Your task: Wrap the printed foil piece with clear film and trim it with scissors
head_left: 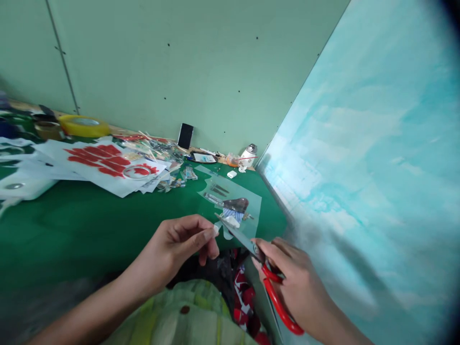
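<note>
My left hand [179,244] pinches a small whitish piece [216,230] between thumb and fingertips; its exact kind is too small to make out. From the right, my right hand [293,273] grips scissors with red handles [282,309], their metal blades pointing up and left toward the piece. The blade tips are close to my left fingertips; I cannot tell whether they touch the piece. Beyond the blades, a translucent sheet [256,203] lies on the green tabletop [108,225], bearing a dark brown object [237,205], a blue-striped piece and some small thin tools.
Papers with red shapes [97,160] lie at the left, near a yellow tape roll [84,126] and a pile of small packets [161,151]. A dark phone-like rectangle [185,136] leans on the wall. A white bottle [248,155] stands at the right corner, beside the blue-painted wall [377,120].
</note>
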Demonstrator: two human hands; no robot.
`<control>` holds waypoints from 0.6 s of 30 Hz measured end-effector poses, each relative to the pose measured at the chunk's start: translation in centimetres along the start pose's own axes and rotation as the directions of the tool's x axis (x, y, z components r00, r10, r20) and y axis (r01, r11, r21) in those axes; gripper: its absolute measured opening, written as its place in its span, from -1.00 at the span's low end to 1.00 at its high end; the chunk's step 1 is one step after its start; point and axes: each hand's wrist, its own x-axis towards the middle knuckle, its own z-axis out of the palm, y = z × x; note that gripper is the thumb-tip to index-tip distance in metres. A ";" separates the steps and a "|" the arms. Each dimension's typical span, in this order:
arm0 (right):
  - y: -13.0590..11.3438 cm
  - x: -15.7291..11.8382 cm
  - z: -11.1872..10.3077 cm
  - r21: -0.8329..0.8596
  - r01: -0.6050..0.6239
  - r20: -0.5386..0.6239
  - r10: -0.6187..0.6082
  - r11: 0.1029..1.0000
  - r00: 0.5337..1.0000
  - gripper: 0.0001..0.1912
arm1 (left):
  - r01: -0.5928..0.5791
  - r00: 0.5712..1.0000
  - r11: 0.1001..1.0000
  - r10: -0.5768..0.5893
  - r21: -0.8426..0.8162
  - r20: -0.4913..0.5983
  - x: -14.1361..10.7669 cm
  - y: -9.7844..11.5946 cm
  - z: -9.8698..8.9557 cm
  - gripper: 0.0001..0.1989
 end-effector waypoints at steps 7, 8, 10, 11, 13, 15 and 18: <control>-0.4 -1.9 -1.0 0.515 -0.459 0.339 0.320 0.724 0.885 -0.69 | 0.040 0.998 0.999 -0.042 -0.029 -0.052 0.3 0.0 -0.1 -0.71; -0.1 -2.4 -1.2 0.536 -0.496 0.366 0.341 0.683 0.866 -0.67 | 0.044 0.997 0.998 -0.046 -0.035 -0.055 0.4 0.0 -0.1 -0.71; 0.6 -3.3 -1.5 0.588 -0.515 0.370 0.358 0.624 0.857 -0.65 | 0.050 0.997 0.997 -0.053 -0.052 -0.064 0.5 -0.2 -0.1 -0.72; 0.9 -3.5 -1.5 0.617 -0.508 0.364 0.355 0.601 0.861 -0.64 | 0.052 0.996 0.997 -0.057 -0.060 -0.070 0.6 -0.3 -0.2 -0.73; 1.6 -3.4 -1.4 0.671 -0.478 0.363 0.312 0.566 0.878 -0.63 | 0.053 0.995 0.995 -0.060 -0.080 -0.085 0.9 -0.7 -0.3 -0.75; 2.3 -2.9 -1.1 0.717 -0.431 0.344 0.260 0.548 0.902 -0.62 | 0.055 0.993 0.994 -0.064 -0.098 -0.098 1.2 -1.1 -0.5 -0.77; 4.0 -1.5 -0.1 0.696 -0.402 0.195 0.383 0.595 0.903 -0.57 | 0.046 0.993 0.991 -0.059 -0.128 -0.101 1.5 -1.6 -0.9 -0.79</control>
